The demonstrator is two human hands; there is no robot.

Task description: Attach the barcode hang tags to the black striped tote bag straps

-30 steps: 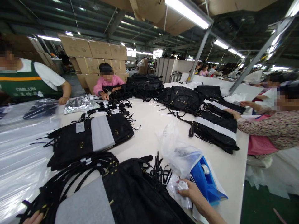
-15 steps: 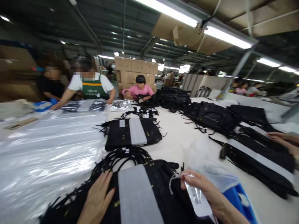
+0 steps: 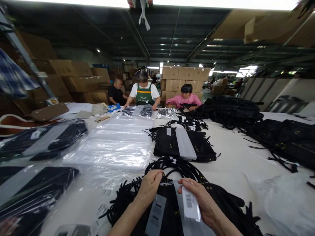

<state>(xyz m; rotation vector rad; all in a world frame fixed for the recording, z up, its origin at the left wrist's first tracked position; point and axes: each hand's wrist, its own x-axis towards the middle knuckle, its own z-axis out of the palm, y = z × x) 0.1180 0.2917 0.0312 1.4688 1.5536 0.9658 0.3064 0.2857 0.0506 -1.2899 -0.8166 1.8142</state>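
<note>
A black fringed handbag (image 3: 216, 191) lies flat in front of me, with a pale grey paper band across its middle and its looped black handles (image 3: 169, 162) pointing away. Over the base of the handles, my left hand (image 3: 148, 187) is closed in a pinch; what is in its fingertips is hidden. A thin pale strip runs between my two hands. My right hand (image 3: 203, 196) grips a white barcode tag (image 3: 189, 201) with a shiny clear covering. Below my left hand a grey printed hang tag (image 3: 156, 213) rests on the bag.
Ahead lies another banded black bag (image 3: 167, 144). Clear plastic sheets (image 3: 118, 147) spread to the left, beside plastic-wrapped bags (image 3: 41, 196). Crumpled plastic (image 3: 283, 200) and piled black bags (image 3: 228, 109) are on the right. Several people sit or stand across the table.
The view has swung left. My left hand has risen off the bag's front and closed near the handles. My right hand, still holding the tag, has come closer to it.
</note>
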